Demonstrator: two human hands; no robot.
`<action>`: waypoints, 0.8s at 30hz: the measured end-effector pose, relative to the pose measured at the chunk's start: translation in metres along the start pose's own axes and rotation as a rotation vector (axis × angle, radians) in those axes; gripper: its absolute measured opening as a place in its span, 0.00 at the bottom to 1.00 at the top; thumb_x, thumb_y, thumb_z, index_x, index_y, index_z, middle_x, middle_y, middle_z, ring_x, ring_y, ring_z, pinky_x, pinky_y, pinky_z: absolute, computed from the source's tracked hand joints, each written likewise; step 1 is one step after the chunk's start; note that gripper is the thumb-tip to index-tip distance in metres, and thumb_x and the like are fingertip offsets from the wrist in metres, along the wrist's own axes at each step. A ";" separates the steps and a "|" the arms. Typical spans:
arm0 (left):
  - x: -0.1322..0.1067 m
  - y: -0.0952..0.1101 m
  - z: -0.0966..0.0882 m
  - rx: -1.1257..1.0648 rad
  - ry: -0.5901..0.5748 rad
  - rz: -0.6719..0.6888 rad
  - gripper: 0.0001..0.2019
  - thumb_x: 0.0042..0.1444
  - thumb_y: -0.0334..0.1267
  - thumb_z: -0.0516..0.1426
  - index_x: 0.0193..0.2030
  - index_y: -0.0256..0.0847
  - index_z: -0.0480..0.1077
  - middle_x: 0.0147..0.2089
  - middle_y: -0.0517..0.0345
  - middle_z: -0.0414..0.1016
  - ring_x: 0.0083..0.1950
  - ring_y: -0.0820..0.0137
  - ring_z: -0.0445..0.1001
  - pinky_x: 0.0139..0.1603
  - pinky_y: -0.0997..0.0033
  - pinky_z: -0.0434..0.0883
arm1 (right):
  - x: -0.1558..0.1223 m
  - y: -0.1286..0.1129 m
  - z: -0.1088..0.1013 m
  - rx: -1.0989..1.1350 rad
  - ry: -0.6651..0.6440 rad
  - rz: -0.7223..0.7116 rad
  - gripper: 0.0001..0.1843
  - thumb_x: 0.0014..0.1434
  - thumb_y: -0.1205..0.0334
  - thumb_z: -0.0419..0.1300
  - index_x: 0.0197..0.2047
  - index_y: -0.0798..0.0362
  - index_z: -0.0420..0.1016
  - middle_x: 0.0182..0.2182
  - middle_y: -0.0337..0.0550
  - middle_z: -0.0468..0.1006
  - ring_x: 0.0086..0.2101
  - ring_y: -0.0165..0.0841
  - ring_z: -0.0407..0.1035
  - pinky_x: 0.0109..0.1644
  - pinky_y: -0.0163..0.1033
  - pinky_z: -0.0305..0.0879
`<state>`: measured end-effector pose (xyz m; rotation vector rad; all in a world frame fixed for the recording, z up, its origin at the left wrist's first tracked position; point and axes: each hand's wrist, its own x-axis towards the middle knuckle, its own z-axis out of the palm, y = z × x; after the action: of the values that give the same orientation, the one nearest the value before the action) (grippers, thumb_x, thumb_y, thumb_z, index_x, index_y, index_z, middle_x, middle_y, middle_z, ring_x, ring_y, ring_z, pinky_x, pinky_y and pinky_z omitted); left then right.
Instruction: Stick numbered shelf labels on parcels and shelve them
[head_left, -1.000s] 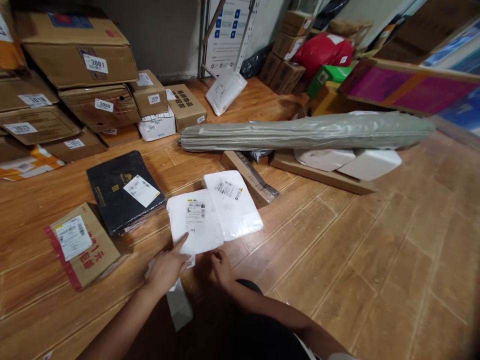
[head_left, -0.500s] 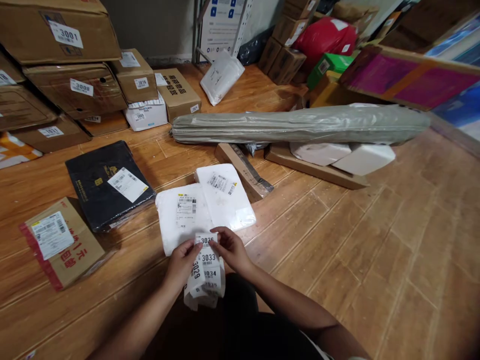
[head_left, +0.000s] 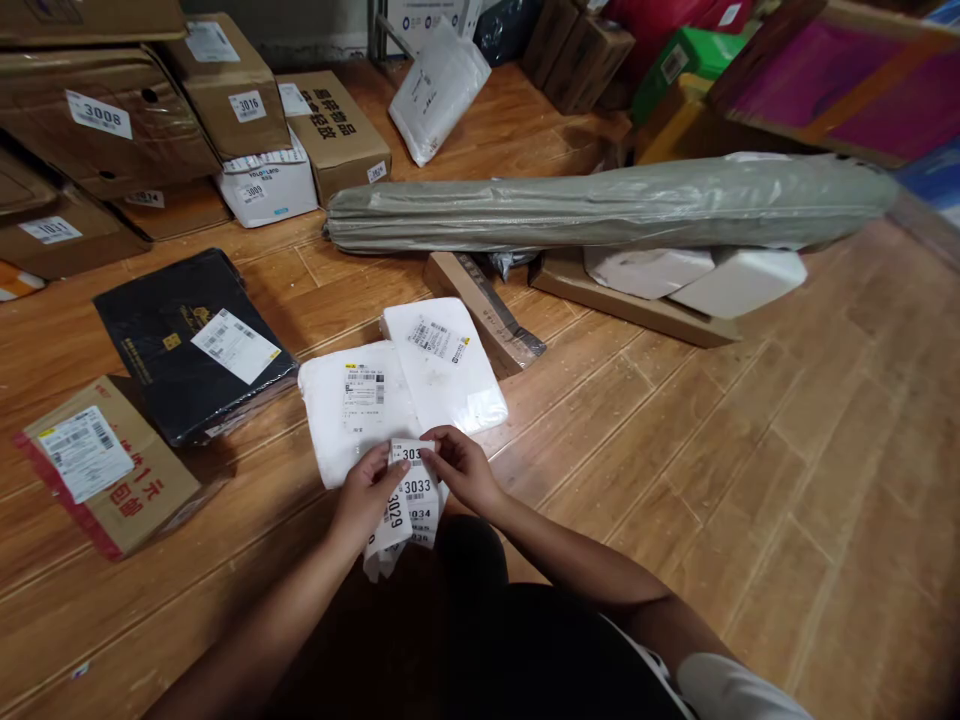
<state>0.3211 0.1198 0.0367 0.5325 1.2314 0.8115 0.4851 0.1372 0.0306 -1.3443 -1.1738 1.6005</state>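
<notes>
Between my two hands hangs a strip of number labels (head_left: 417,488), printed with 3033, 3034 and 3029 among others. My left hand (head_left: 370,482) pinches its left side with the thumb on top. At the upper right corner my right hand (head_left: 463,470) grips the top label between thumb and fingers, covering its last digit. The strip's lower part curls down and overlaps itself. Just beyond my hands lie two white parcels, one on the left (head_left: 365,400) and one on the right (head_left: 445,362), partly overlapping, each bearing a shipping label.
To the left lie a black box (head_left: 161,345) and a brown box with red edging (head_left: 142,475). Numbered cartons (head_left: 97,118) are stacked at the back left. A long grey wrapped roll (head_left: 600,208) crosses the floor ahead, over a flat carton (head_left: 637,308).
The view has tilted down slightly, so the surroundings sit higher in the picture. My right thumb now covers the last digit of the top label. Both hands keep hold of the strip.
</notes>
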 end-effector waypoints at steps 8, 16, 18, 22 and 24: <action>0.012 -0.038 -0.003 0.393 0.095 0.071 0.17 0.54 0.53 0.56 0.30 0.40 0.67 0.23 0.65 0.67 0.25 0.73 0.64 0.27 0.74 0.60 | -0.002 0.041 -0.005 -0.127 0.161 0.002 0.13 0.52 0.52 0.67 0.36 0.52 0.77 0.28 0.38 0.76 0.27 0.30 0.69 0.31 0.36 0.66; 0.008 -0.064 0.002 0.876 -0.053 0.104 0.18 0.60 0.52 0.49 0.27 0.41 0.63 0.24 0.63 0.67 0.27 0.72 0.65 0.29 0.72 0.53 | -0.029 0.087 -0.022 -0.063 0.332 0.041 0.18 0.49 0.46 0.67 0.30 0.53 0.78 0.28 0.45 0.80 0.32 0.38 0.74 0.39 0.44 0.72; 0.004 -0.062 0.003 0.971 -0.134 0.122 0.18 0.60 0.51 0.49 0.28 0.41 0.67 0.26 0.61 0.71 0.29 0.71 0.68 0.29 0.71 0.51 | -0.030 0.096 -0.041 -0.074 0.407 0.049 0.20 0.51 0.43 0.64 0.33 0.53 0.77 0.31 0.46 0.80 0.33 0.38 0.74 0.39 0.45 0.73; 0.001 -0.053 -0.008 1.124 -0.204 0.221 0.21 0.63 0.52 0.47 0.33 0.41 0.74 0.30 0.56 0.77 0.32 0.68 0.72 0.30 0.70 0.54 | -0.010 0.114 -0.085 -0.144 0.443 0.086 0.25 0.40 0.40 0.69 0.30 0.54 0.76 0.27 0.45 0.79 0.29 0.39 0.73 0.36 0.46 0.72; 0.001 -0.046 -0.019 1.152 -0.189 0.306 0.22 0.65 0.51 0.44 0.43 0.43 0.76 0.36 0.54 0.80 0.36 0.66 0.75 0.34 0.70 0.59 | 0.003 0.125 -0.095 -0.194 0.450 0.100 0.25 0.34 0.42 0.71 0.27 0.55 0.76 0.26 0.46 0.79 0.29 0.40 0.72 0.36 0.46 0.70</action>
<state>0.3141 0.0907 -0.0032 1.7142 1.3777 0.2007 0.5810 0.1182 -0.0921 -1.7983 -1.0112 1.1798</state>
